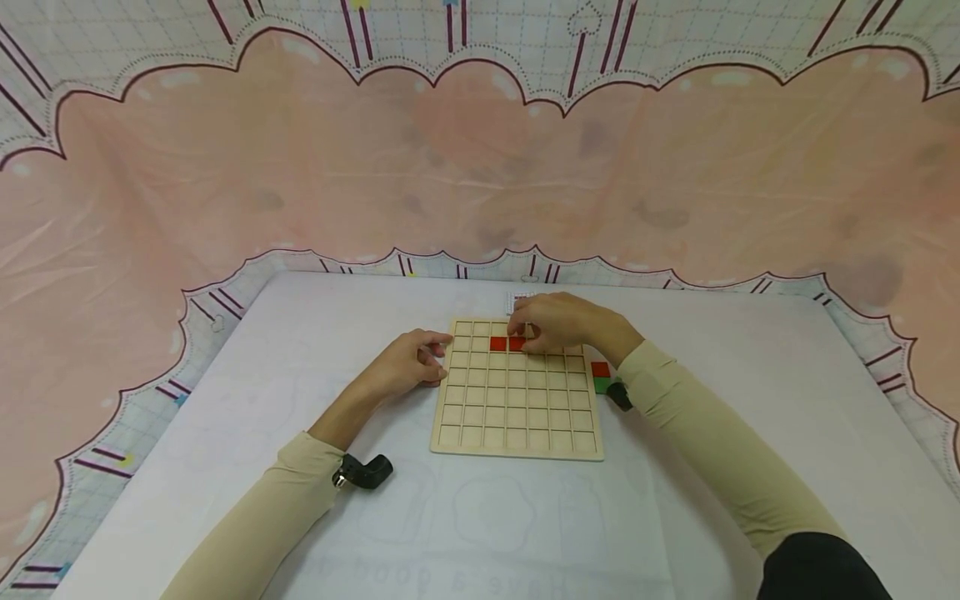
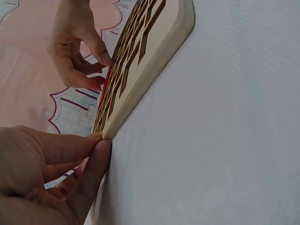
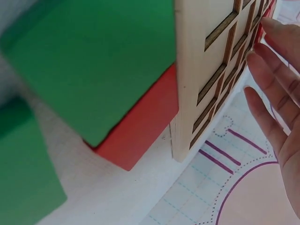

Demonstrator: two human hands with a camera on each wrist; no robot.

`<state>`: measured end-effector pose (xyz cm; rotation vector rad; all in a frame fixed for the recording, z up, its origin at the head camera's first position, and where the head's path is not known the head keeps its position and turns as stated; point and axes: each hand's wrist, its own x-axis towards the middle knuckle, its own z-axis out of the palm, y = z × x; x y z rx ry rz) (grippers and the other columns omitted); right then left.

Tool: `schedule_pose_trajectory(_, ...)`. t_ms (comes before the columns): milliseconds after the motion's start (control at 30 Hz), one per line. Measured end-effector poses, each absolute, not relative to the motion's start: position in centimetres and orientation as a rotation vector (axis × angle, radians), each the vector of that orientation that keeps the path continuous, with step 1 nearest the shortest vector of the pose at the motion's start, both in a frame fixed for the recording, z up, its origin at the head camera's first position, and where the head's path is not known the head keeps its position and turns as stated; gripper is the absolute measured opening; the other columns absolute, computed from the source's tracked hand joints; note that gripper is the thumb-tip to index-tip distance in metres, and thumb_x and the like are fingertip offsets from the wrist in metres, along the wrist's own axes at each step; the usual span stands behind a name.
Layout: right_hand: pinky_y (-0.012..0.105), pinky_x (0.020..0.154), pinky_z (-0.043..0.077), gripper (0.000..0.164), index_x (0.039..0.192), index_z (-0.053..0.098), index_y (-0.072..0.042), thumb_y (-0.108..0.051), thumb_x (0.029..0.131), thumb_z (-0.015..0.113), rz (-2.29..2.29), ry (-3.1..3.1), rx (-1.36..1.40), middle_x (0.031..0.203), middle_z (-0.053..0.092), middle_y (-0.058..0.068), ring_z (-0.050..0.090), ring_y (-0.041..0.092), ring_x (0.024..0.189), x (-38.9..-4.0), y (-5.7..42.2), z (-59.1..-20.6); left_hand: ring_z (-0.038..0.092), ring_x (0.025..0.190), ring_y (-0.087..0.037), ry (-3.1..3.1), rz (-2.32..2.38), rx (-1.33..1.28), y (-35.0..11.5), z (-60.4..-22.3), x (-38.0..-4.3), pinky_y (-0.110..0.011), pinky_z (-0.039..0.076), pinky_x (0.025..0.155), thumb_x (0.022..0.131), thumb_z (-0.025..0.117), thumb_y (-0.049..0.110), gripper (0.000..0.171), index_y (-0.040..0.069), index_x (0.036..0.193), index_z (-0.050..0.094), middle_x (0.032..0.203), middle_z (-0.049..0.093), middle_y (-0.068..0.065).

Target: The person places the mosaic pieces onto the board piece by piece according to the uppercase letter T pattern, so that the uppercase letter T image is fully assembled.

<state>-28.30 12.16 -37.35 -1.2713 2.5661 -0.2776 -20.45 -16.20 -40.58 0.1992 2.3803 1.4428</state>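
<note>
A square wooden grid board lies on the white table. Two red square tiles sit side by side in its second row from the far edge: a left tile and a right tile. My right hand reaches over the board from the right, thumb and finger pinching the right tile at its edges. At the board's left edge is my left hand, its thumb and index fingertips touching that edge. The left wrist view shows those fingertips right at the board's side.
Beside the board's right edge, a red block and a green block lie near my right wrist. Another green block shows in the right wrist view. A small printed piece lies behind the board. The table is covered in white.
</note>
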Motion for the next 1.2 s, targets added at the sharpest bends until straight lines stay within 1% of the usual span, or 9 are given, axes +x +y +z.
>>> schedule_pose_trajectory(133, 0.031, 0.079, 0.052, 0.027, 0.119, 0.072, -0.021, -0.028, 0.094, 0.075, -0.269, 2.583, -1.240, 0.108, 0.063, -0.006, 0.056, 0.012, 0.086, -28.2, 12.3, -37.3, 0.053, 0.088, -0.019, 2.371, 1.454, 0.196, -16.2, -40.6, -20.5, -0.025, 0.062, 0.075, 0.088, 0.068, -0.013, 0.060, -0.005, 0.144, 0.051, 0.117, 0.050, -0.017)
schedule_pose_trajectory(267, 0.033, 0.085, 0.054, 0.029, 0.121, 0.071, -0.018, -0.027, 0.095, 0.074, -0.275, 2.602, -1.218, 0.110, 0.064, -0.006, 0.057, 0.013, 0.090, -28.1, 12.8, -37.3, 0.053, 0.088, -0.019, 2.364, 1.461, 0.202, -16.2, -40.6, -20.5, -0.025, 0.062, 0.075, 0.088, 0.068, -0.013, 0.060, -0.005, 0.144, 0.051, 0.116, 0.049, -0.017)
schedule_pose_trajectory(433, 0.034, 0.088, 0.056, 0.026, 0.120, 0.072, -0.016, -0.024, 0.096, 0.073, -0.293, 2.628, -1.201, 0.111, 0.066, -0.004, 0.059, 0.014, 0.093, -28.1, 13.8, -37.3, 0.053, 0.087, -0.018, 2.371, 1.454, 0.214, -16.1, -40.6, -20.7, -0.026, 0.063, 0.075, 0.088, 0.068, -0.014, 0.059, -0.005, 0.144, 0.051, 0.115, 0.049, -0.017)
schedule_pose_trajectory(533, 0.034, 0.087, 0.057, 0.025, 0.120, 0.073, -0.016, -0.024, 0.096, 0.072, -0.292, 2.638, -1.205, 0.112, 0.067, -0.003, 0.060, 0.014, 0.094, -28.0, 14.4, -37.3, 0.052, 0.086, -0.018, 2.370, 1.451, 0.225, -16.1, -40.5, -20.7, -0.026, 0.063, 0.075, 0.088, 0.067, -0.014, 0.060, -0.006, 0.144, 0.050, 0.114, 0.049, -0.018)
schedule_pose_trajectory(667, 0.034, 0.086, 0.058, 0.023, 0.118, 0.074, -0.016, -0.021, 0.096, 0.072, -0.297, 2.656, -1.197, 0.108, 0.067, -0.004, 0.060, 0.014, 0.093, -27.8, 15.2, -37.3, 0.053, 0.086, -0.018, 2.365, 1.449, 0.222, -16.2, -40.6, -20.8, -0.026, 0.063, 0.075, 0.087, 0.067, -0.015, 0.060, -0.006, 0.145, 0.050, 0.113, 0.049, -0.018)
schedule_pose_trajectory(900, 0.034, 0.087, 0.058, 0.023, 0.118, 0.074, -0.016, -0.021, 0.095, 0.073, -0.336, 2.674, -1.136, 0.106, 0.067, -0.004, 0.061, 0.014, 0.093, -26.9, 16.8, -37.0, 0.054, 0.085, -0.018, 2.368, 1.431, 0.253, -16.3, -40.5, -20.9, -0.027, 0.063, 0.076, 0.088, 0.067, -0.014, 0.059, -0.007, 0.144, 0.050, 0.112, 0.050, -0.018)
schedule_pose_trajectory(1200, 0.033, 0.080, 0.058, 0.024, 0.117, 0.075, -0.013, -0.020, 0.095, 0.074, -0.336, 2.675, -1.100, 0.104, 0.068, -0.004, 0.062, 0.013, 0.091, -25.7, 18.9, -36.6, 0.054, 0.085, -0.017, 2.352, 1.447, 0.279, -16.4, -40.5, -20.9, -0.026, 0.063, 0.074, 0.088, 0.069, -0.013, 0.059, -0.007, 0.144, 0.050, 0.116, 0.050, -0.020)
